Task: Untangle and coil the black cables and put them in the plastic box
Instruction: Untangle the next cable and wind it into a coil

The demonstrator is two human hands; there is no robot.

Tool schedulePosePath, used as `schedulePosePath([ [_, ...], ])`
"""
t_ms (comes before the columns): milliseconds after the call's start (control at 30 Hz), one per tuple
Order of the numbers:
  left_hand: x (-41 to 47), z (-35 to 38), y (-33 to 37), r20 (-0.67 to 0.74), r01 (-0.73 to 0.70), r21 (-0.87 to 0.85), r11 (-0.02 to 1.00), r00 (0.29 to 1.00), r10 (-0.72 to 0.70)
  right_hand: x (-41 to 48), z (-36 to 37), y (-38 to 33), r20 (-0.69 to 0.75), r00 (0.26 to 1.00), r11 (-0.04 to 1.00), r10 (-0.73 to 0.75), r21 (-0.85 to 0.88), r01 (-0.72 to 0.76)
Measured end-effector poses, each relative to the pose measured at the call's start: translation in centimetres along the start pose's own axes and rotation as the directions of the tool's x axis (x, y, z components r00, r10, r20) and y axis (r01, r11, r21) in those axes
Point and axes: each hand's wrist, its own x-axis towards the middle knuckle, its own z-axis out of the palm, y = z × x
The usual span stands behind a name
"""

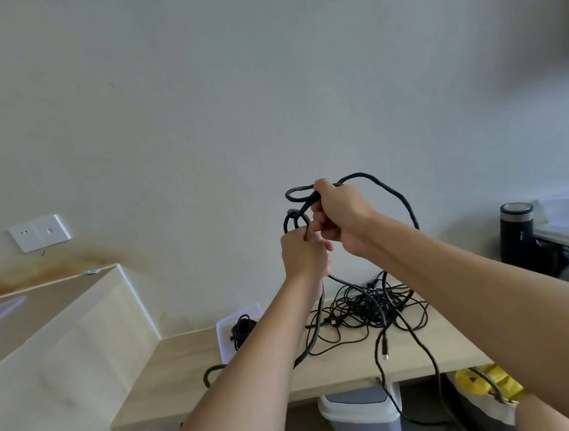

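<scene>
at centre frame, above the desk (185, 354), we hold one thick cable (399, 195): right hand (341, 217) curled round its loops, left hand (305, 254) pinching a strand just below. we judge this mid-untangle, with coiling not yet begun. the tangle (370, 305) lies lower centre, and the plastic box (223, 344) to its left holds one coil. the next move calls for slack to free the loop.
</scene>
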Motion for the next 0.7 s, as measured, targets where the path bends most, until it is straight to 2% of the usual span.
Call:
schedulePosePath([
  [100,0.8,-0.8,0.1,0.02,0.003,0.064,0.998,1.0,-0.004,-1.1,0.3,0.2,-0.049,0.991,0.992,-0.128,0.004,0.128],
  [233,0.9,-1.2,1.7,0.054,0.064,0.105,0.992,0.996,-0.07,-1.0,-0.1,0.6,-0.099,0.995,0.969,0.01,0.246,0.015],
  [300,1.7,-2.0,1.2,-0.036,0.061,0.109,0.992,0.998,-0.057,-0.7,-0.5,0.3,-0.088,0.995,0.924,0.055,0.381,-0.017],
  [367,2.6,-4.1,-0.5,-0.209,0.075,0.128,0.989,0.977,-0.047,-0.2,-2.0,-0.8,-0.1,0.993,0.856,0.059,0.517,0.001],
  [433,2.8,-6.2,-2.6,-0.3,0.044,0.215,0.976,0.954,0.023,1.0,-3.9,-1.5,-0.142,0.986,0.831,0.085,0.557,0.009],
  [500,2.2,-6.7,-3.4,-0.22,-0.005,0.205,0.979,0.974,0.051,2.1,-5.1,0.0,-0.183,0.962,0.819,0.204,0.57,-0.065],
  [567,1.8,-6.0,-3.2,-0.096,-0.088,0.169,0.982,0.99,0.105,2.8,-5.0,2.3,-0.142,0.939,0.78,0.312,0.604,-0.168],
  [633,1.7,-5.0,-1.9,-0.011,-0.158,0.257,0.953,0.986,0.167,2.7,-4.4,3.6,0.003,0.925,0.717,0.379,0.63,-0.296],
  [700,1.9,-4.2,-0.6,0.033,-0.221,0.383,0.897,0.974,0.226,1.9,-3.7,4.0,0.165,0.907,0.735,0.387,0.539,-0.412],
])
